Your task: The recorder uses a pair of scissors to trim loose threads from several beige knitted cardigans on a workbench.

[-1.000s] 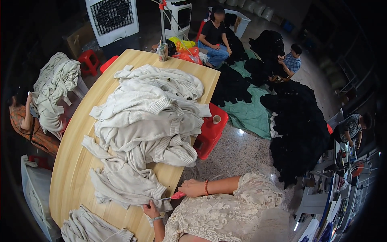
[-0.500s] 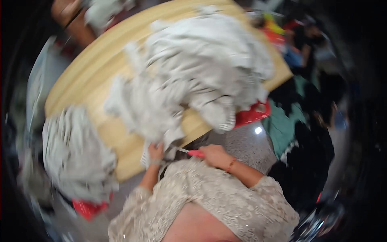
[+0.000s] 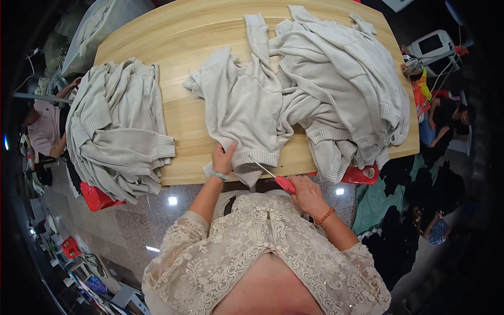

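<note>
A light grey knit sweater [image 3: 244, 105] lies near the table's front edge, its ribbed hem hanging over it. My left hand [image 3: 222, 159] is closed on the cloth beside the hem. In my right hand [image 3: 308, 193] is a red-handled tool [image 3: 285, 184] with a slim metal blade; the fingers hide part of the handle, so its exact kind is unclear. The blade tip points up and left and lies against the ribbed hem.
On the wooden table [image 3: 178, 123], a large heap of similar sweaters [image 3: 341, 79] lies right and a second pile [image 3: 115, 126] left. Red stools [image 3: 362, 175] show under the edge. Green cloth and dark garments [image 3: 391, 231] lie on the floor at right. Other people sit at both sides.
The view has turned and sharpened, so table and piles appear shifted. My left hand still grips the sweater. The red-handled tool now points up and left, its tip at the hem.
</note>
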`<state>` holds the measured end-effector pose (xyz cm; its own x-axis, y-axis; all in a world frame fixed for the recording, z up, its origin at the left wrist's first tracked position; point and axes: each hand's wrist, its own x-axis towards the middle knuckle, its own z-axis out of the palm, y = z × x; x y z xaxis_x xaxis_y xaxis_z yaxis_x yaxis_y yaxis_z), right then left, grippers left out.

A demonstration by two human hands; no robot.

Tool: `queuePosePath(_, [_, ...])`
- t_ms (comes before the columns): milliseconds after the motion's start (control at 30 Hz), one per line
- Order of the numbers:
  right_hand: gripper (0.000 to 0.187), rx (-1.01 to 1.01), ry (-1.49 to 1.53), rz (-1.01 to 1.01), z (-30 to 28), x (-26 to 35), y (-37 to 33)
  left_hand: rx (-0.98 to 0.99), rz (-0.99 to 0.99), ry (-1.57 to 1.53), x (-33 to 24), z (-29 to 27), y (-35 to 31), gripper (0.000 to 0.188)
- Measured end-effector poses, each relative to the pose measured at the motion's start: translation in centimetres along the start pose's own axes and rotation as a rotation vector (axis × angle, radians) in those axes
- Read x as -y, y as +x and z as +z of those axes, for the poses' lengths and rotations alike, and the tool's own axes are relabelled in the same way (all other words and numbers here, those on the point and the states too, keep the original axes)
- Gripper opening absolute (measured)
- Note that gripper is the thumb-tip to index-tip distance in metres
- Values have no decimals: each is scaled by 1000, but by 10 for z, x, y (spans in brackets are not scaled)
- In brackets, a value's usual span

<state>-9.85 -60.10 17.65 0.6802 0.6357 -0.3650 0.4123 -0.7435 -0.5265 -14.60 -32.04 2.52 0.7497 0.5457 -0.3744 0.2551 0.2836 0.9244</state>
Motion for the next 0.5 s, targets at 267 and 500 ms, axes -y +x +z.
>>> queuePosePath(267, [35,-11,34,7,1,11,17,-337,-148,-227,-8,-19,95,61])
queuePosePath(500, [22,14,122,-42,-7,41,60,-116,-186,-114,-10,-39,74,41])
